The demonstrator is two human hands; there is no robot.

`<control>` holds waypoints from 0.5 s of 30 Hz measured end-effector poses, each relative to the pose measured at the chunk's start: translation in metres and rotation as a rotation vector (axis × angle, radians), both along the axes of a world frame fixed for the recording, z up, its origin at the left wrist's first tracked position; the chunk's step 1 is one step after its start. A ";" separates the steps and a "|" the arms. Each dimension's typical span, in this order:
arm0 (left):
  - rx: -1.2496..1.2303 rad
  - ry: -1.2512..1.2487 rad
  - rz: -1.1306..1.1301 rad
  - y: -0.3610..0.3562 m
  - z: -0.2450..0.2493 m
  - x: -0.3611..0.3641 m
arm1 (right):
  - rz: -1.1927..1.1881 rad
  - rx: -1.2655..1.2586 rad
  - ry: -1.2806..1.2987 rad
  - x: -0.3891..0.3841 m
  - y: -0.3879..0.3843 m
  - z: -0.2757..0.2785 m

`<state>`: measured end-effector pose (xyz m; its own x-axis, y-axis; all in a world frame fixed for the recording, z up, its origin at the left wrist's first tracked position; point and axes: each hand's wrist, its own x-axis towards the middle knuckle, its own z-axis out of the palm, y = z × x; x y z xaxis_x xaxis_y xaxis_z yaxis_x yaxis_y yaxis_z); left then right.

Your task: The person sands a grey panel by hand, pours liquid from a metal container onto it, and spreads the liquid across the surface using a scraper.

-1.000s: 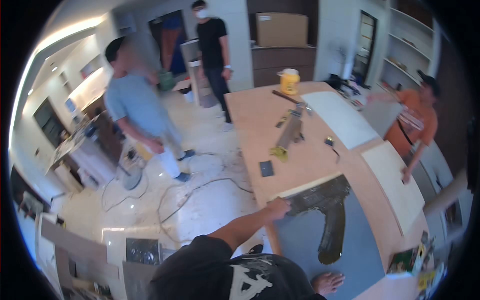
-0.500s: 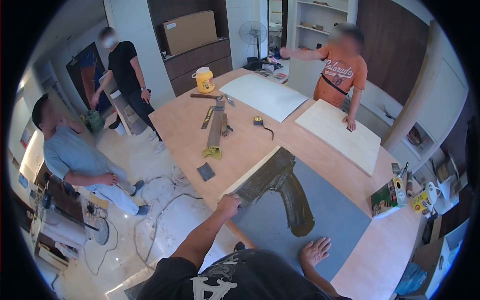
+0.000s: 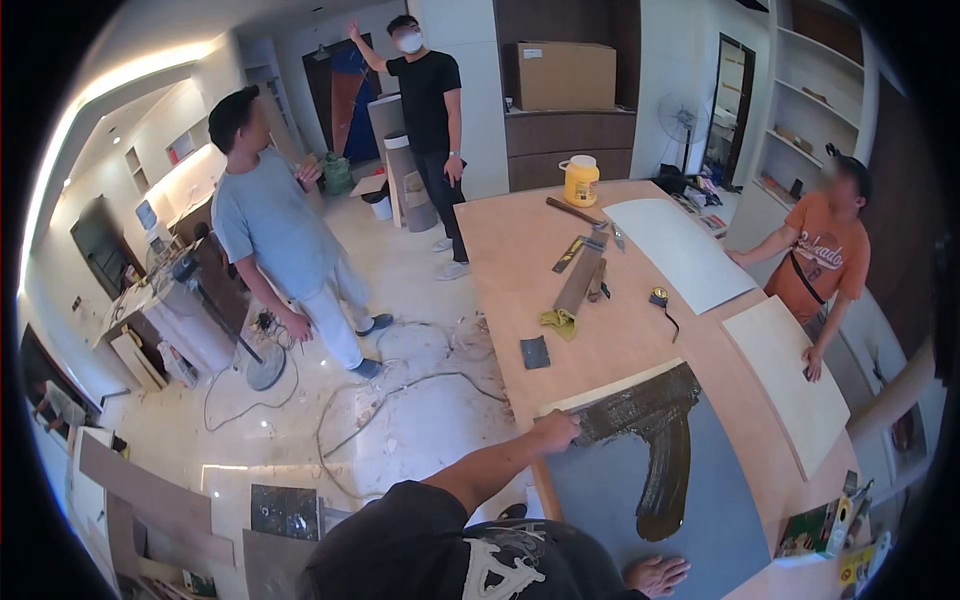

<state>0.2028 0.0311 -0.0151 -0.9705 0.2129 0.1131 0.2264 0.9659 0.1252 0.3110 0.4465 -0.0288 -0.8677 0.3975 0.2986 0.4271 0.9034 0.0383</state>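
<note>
My left hand (image 3: pixel 556 431) is closed at the left end of a wide band of dark brown paste (image 3: pixel 640 405). What it grips is hidden by the fingers. The paste lies on a grey sheet (image 3: pixel 600 490), and a streak of it curves down towards me. A pale strip of board (image 3: pixel 610 386) shows along the sheet's far edge. My right hand (image 3: pixel 657 576) rests flat on the sheet's near edge, fingers stretched out, below the paste.
On the wooden table (image 3: pixel 520 250) are a yellow tub (image 3: pixel 580 183), a hammer (image 3: pixel 575 213), a tape measure (image 3: pixel 658 296), a dark square pad (image 3: pixel 535 352), a white sheet (image 3: pixel 685 250) and a pale board (image 3: pixel 785 370). Three people stand around. Cables (image 3: pixel 400 385) cross the floor.
My view has swung left, so the table sits further right. The person in black has raised an arm, and the one in orange has lowered an arm to the white sheet.
</note>
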 end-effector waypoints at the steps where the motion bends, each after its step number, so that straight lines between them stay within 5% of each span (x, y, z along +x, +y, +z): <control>1: 0.002 -0.002 0.007 0.002 0.002 0.001 | -0.004 0.014 -0.002 0.001 -0.001 0.003; 15: -0.014 -0.007 0.015 0.005 0.005 0.005 | 0.023 0.052 0.046 0.002 0.004 -0.006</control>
<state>0.2074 0.0361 -0.0104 -0.9743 0.1997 0.1038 0.2111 0.9709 0.1134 0.3132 0.4504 -0.0353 -0.8614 0.3605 0.3579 0.4087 0.9102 0.0668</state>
